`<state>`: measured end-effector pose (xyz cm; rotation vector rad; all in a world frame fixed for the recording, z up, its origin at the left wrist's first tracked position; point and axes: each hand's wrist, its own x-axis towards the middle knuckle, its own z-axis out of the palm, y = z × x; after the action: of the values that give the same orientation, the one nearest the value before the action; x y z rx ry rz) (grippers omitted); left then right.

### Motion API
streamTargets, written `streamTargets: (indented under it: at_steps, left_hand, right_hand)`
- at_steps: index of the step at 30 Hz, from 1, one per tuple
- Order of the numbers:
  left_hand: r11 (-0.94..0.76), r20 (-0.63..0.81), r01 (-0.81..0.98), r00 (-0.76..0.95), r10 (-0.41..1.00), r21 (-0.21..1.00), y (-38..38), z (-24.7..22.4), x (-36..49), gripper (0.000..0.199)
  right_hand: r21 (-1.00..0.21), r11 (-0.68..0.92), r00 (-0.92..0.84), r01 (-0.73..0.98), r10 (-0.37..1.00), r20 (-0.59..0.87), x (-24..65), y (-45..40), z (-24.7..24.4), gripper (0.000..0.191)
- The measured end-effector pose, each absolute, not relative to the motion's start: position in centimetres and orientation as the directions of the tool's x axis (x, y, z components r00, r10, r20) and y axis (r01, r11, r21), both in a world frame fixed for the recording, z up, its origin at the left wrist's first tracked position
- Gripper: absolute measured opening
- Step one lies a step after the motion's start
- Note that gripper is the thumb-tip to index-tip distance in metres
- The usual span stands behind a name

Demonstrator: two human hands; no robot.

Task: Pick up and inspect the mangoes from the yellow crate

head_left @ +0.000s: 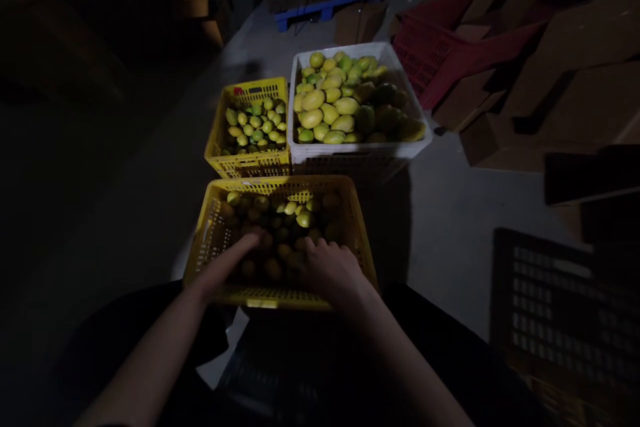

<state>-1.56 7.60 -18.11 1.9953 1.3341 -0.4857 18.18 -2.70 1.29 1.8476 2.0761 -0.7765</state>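
A yellow crate [359,227] stands right before me, with many green and yellow fruits [303,219] inside, mostly in shadow. My left hand [254,237] reaches into its left half, low among the fruits; its fingers are too dark to make out. Over the right half is my right hand [333,267], palm down, its fingers slightly spread on or just above the fruits. Whether anything lies under its palm is hidden.
Behind stand a smaller yellow crate [215,140] of small fruits and a white crate [360,149] heaped with larger ones. A red crate [425,53] and cardboard boxes [575,93] are at right, near a black crate [505,293]. A blue pallet [327,8] lies farther back.
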Motion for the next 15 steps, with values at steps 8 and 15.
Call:
streamTargets:
  at_steps: [8,15]
  left_hand:
    - [0.045,-0.616,0.755,0.498,0.611,0.654,8.1,-4.1,-3.9,0.038]
    - [0.323,-0.438,0.301,0.697,0.567,0.897,6.2,2.8,-4.4,0.065]
  right_hand:
    - [-0.584,-0.142,-0.001,0.799,0.971,-0.237,16.5,-1.7,2.7,0.061]
    - [-0.929,-0.313,-0.069,-0.196,0.950,-0.305,15.6,-1.9,3.2,0.049]
